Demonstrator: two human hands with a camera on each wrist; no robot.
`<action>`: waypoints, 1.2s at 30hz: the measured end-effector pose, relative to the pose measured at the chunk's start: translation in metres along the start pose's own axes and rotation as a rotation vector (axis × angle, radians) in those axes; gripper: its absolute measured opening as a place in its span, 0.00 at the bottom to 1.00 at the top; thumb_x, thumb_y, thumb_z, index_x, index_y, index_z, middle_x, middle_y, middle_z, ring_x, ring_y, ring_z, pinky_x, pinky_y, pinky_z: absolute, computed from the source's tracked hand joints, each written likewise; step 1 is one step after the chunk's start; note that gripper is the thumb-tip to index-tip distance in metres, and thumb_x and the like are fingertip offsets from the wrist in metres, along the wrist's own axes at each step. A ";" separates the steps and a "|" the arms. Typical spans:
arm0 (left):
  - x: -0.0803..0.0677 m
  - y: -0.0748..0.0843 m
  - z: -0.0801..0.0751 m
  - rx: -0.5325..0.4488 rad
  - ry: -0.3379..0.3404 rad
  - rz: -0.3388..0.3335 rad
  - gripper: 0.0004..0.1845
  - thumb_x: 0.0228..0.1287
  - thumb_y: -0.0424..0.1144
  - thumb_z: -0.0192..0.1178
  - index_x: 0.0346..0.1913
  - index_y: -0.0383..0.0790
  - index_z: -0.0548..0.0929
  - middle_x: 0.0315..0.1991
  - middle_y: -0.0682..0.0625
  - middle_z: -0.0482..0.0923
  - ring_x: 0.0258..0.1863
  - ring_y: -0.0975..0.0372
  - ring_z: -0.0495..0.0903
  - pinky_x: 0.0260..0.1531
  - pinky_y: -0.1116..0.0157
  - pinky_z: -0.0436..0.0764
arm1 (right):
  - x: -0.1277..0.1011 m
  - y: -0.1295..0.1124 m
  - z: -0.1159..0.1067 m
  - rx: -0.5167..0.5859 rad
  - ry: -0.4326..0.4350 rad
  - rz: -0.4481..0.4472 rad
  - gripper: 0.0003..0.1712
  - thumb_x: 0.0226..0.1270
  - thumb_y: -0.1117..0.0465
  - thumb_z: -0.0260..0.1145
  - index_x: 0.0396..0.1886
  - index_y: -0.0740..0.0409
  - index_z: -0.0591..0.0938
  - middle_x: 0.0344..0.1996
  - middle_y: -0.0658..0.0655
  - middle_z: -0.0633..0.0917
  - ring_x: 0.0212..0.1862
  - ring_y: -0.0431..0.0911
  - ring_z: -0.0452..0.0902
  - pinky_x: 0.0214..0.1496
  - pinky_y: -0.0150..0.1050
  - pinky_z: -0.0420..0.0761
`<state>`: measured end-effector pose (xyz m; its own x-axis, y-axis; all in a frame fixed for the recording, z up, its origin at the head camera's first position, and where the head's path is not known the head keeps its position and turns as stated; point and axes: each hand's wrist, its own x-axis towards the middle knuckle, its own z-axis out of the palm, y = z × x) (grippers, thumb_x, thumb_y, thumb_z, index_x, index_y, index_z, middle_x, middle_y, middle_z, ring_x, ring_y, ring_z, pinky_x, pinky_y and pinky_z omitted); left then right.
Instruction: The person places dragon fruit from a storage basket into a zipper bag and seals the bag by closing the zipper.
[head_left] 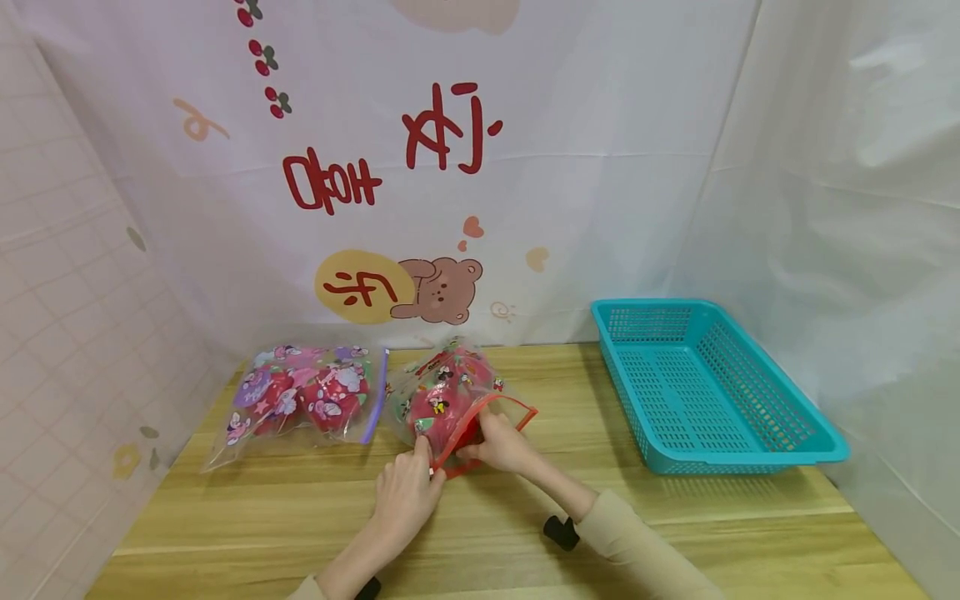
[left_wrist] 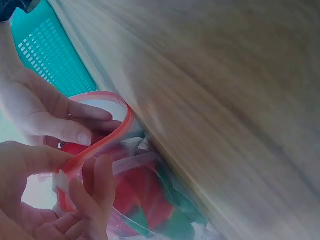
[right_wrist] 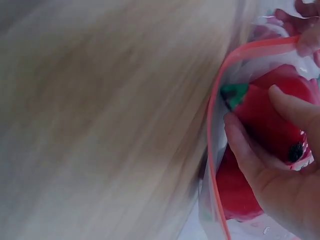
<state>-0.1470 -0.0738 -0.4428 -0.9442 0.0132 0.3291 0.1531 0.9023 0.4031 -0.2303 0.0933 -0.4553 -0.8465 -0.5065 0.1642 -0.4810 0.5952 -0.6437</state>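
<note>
Red-zip bag (head_left: 450, 400), printed cartoon mice, both hands.

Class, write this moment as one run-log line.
left hand: pinches red zip strip | right hand: holds red-zip bag mouth open | teal basket: beside

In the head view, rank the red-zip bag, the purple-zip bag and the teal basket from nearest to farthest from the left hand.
From the left hand:
1. Red-zip bag, gripped at its red zip edge, just ahead of the hand.
2. Purple-zip bag, back and to the left on the table.
3. Teal basket, far right side of the table.
</note>
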 end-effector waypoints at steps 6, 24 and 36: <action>0.001 -0.002 0.000 -0.021 0.027 -0.016 0.14 0.49 0.36 0.66 0.27 0.41 0.68 0.13 0.51 0.71 0.11 0.58 0.69 0.10 0.65 0.59 | 0.002 -0.008 -0.001 0.124 0.029 0.015 0.20 0.55 0.63 0.71 0.48 0.59 0.78 0.40 0.56 0.87 0.42 0.44 0.84 0.39 0.29 0.81; 0.005 -0.004 -0.002 -0.147 0.066 -0.049 0.16 0.50 0.30 0.65 0.30 0.37 0.65 0.12 0.52 0.64 0.11 0.64 0.61 0.11 0.72 0.56 | 0.005 -0.024 0.000 0.132 0.150 -0.033 0.07 0.63 0.61 0.65 0.41 0.53 0.83 0.35 0.49 0.89 0.38 0.37 0.83 0.37 0.26 0.79; 0.008 0.004 -0.006 -0.312 -0.027 -0.121 0.15 0.50 0.28 0.62 0.33 0.36 0.65 0.14 0.51 0.65 0.16 0.64 0.62 0.14 0.71 0.58 | 0.004 -0.028 0.003 0.082 0.217 -0.046 0.21 0.60 0.62 0.67 0.51 0.62 0.73 0.40 0.60 0.87 0.45 0.47 0.85 0.42 0.33 0.83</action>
<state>-0.1518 -0.0724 -0.4331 -0.9677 -0.0709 0.2420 0.1174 0.7226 0.6812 -0.2196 0.0730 -0.4385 -0.8575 -0.3807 0.3459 -0.5076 0.5175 -0.6889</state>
